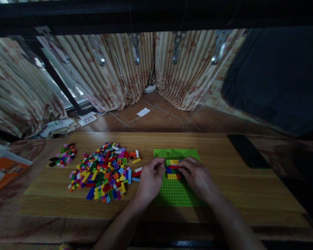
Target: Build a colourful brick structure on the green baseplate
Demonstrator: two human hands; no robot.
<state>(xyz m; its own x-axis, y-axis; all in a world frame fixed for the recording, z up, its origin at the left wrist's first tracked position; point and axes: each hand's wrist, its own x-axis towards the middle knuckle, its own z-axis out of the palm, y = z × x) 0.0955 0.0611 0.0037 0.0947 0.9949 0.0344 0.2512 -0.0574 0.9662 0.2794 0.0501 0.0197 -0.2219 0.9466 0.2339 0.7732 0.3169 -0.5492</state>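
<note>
A bright green studded baseplate (pixel 172 194) lies on the wooden board. On its upper part sits a small block of toy bricks (pixel 173 176) in rows of yellow, blue, orange and red. My right hand (pixel 198 177) reaches in from the right, thumb and fingers closed on the right end of a red brick (pixel 174 167) that lies across this block. My left hand (pixel 151 178) is at the block's left side, over the plate's left edge. Its thumb and fingertips are pinched together; whatever they hold, if anything, is hidden.
Left of the plate spreads a large pile of mixed toy bricks (pixel 104 173), with a smaller heap (pixel 65 155) farther left. A dark phone-like slab (pixel 247 151) lies at the board's right. An orange-and-white package (pixel 7 170) stands at far left. Striped curtains (pixel 114 69) hang behind.
</note>
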